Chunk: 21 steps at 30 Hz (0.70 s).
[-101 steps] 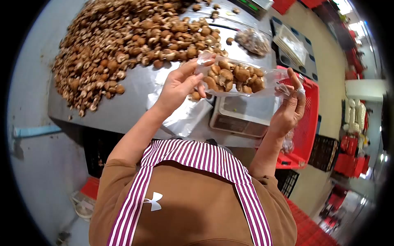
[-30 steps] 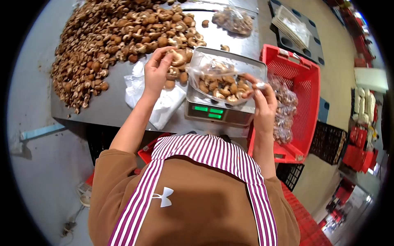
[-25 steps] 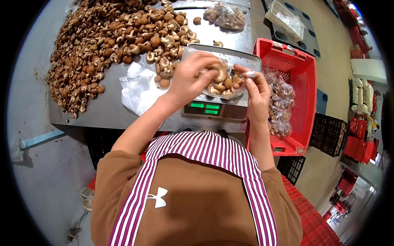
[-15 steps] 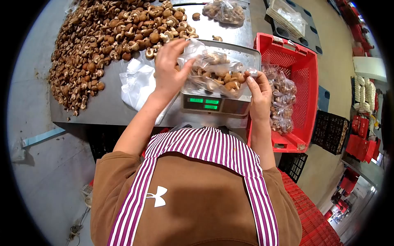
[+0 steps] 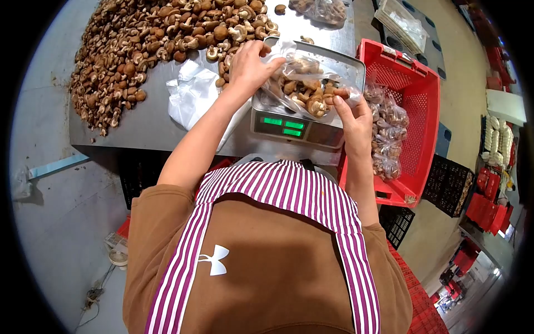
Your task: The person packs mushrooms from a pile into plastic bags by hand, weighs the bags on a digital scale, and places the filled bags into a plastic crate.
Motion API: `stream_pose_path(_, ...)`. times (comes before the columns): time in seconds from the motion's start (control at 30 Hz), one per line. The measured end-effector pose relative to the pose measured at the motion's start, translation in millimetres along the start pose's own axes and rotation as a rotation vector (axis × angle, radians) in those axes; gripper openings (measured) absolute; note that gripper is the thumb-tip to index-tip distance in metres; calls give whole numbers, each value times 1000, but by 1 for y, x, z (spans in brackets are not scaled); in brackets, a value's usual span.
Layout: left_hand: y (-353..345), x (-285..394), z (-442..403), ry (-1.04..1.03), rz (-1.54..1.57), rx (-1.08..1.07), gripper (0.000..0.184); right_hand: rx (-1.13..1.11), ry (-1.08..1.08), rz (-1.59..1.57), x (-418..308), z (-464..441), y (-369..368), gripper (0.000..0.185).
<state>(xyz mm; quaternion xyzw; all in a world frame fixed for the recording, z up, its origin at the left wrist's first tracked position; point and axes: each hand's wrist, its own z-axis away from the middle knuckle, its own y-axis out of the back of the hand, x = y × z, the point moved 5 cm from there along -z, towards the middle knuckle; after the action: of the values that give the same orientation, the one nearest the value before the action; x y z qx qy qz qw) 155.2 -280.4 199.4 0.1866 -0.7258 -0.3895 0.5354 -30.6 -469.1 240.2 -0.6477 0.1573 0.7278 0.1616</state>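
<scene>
A clear plastic bag of brown mushrooms point(image 5: 306, 89) lies over the metal pan of a scale point(image 5: 281, 125) whose green display is lit. My left hand point(image 5: 251, 65) pinches the bag's open edge at its left side. At the bag's right end, my right hand point(image 5: 354, 114) grips the plastic between thumb and fingers. A large heap of loose mushrooms point(image 5: 161, 39) spreads over the steel table, left of the scale. White plastic bags point(image 5: 194, 94) lie between the heap and the scale.
Right of the scale stands a red crate point(image 5: 414, 122) with several packed mushroom bags point(image 5: 387, 131) inside. Another filled bag point(image 5: 324, 10) rests at the table's far side. A black crate point(image 5: 446, 185) is on the floor. A pale tray point(image 5: 401, 25) lies at the upper right.
The bag was first held up in both hands; it is now on the scale. My left hand put a mushroom in from the heap, then took hold of the bag's edge.
</scene>
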Motion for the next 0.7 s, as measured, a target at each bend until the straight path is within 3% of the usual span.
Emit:
stream_pose_path(0.1, 4, -5, 0, 9, 183, 53, 24, 12, -8, -37, 5, -5, 3, 21)
stream_pose_path(0.13, 5, -4, 0, 7, 183, 51, 24, 31, -1, -45, 5, -9, 3, 19)
stream_pose_path(0.23, 0, -3, 0, 112, 749, -163, 11, 66, -9, -80, -10, -9, 6, 17)
stream_pose_path(0.4, 58, 68, 42, -46, 1060, -345, 11, 42, 196, -114, -74, 9, 6, 13)
stream_pose_path(0.53, 49, 70, 59, 169, 1191, -583, 11, -4, 97, 12, -46, -1, 8, 19)
stream_pose_path(0.57, 50, 73, 58, 154, 1179, -569, 13, -38, 182, 99, -44, 0, 5, 17)
stream_pose_path(0.7, 47, 78, 53, 189, 1185, -512, 26, -179, 235, -81, -44, 1, -17, 26)
